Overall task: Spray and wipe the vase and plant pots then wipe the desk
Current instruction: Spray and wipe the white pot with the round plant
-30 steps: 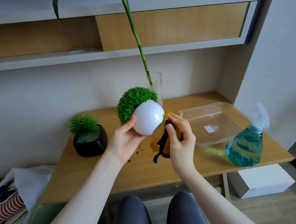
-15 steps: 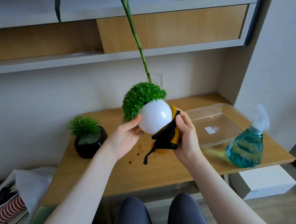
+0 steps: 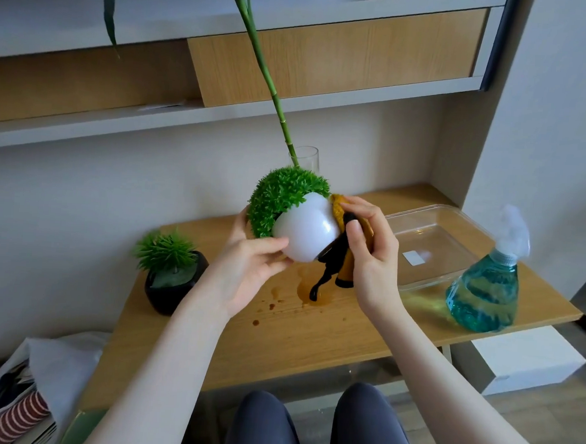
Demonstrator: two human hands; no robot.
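Note:
My left hand (image 3: 247, 270) holds a round white pot (image 3: 304, 233) with a green ball plant, tilted to the left above the wooden desk (image 3: 312, 333). My right hand (image 3: 371, 257) presses a yellow and black cloth (image 3: 342, 255) against the pot's right side. A black pot (image 3: 174, 283) with a spiky green plant stands at the desk's left. Behind the white pot, a clear glass vase (image 3: 307, 157) with a long green stem is mostly hidden. A blue spray bottle (image 3: 486, 288) stands at the desk's right.
A clear plastic tray (image 3: 430, 247) lies on the desk between my right hand and the spray bottle. Brown liquid stains (image 3: 311, 295) mark the desk below the cloth. Shelves hang above. A white box (image 3: 523, 363) sits on the floor at right, bags at lower left.
The white pot has risen a little and tipped further to the left. My right hand with the cloth has slid up along the pot's right side.

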